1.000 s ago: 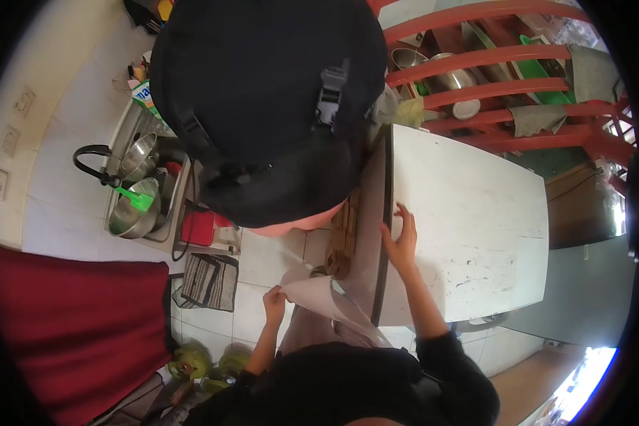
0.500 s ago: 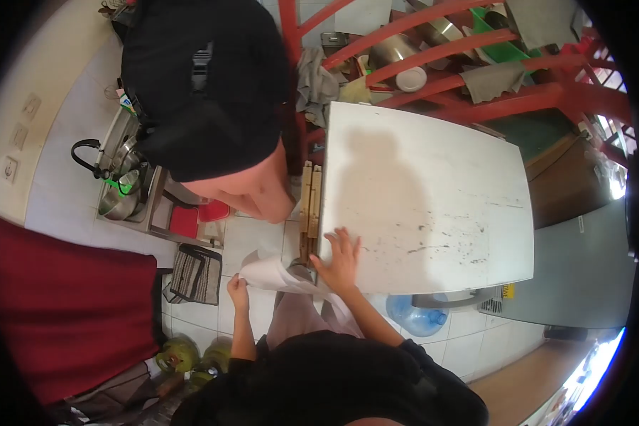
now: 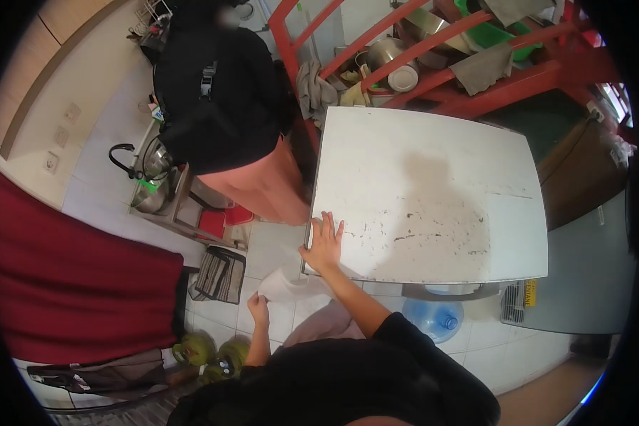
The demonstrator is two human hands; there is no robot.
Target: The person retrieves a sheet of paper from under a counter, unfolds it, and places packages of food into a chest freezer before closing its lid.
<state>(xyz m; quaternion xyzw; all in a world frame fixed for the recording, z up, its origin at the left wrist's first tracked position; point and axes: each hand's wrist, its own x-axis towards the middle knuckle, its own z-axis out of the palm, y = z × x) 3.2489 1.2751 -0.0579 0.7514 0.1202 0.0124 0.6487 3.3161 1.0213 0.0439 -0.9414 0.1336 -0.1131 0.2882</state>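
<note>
Closed fingers of my left hand (image 3: 258, 305) pinch the edge of a thin white sheet (image 3: 282, 285), which hangs in loose folds above the floor tiles. To its right, my right hand (image 3: 324, 245) lies with spread fingers on the near left corner of a large white top (image 3: 376, 163). Dark scuffs and my shadow mark this surface. The sheet's right end passes behind my right forearm.
A person in black (image 3: 220, 92) stands beyond, by a sink counter with metal bowls (image 3: 153, 195). Red railings (image 3: 433, 78) border the far side. A blue water jug (image 3: 433, 318), green gas cylinders (image 3: 194, 349), a striped bag (image 3: 219, 275) and a red curtain (image 3: 78, 270) surround me.
The view has shifted, with most surroundings now farther right. My right hand sits closer to the white top's left edge. Wooden strips seen beside that edge are out of sight.
</note>
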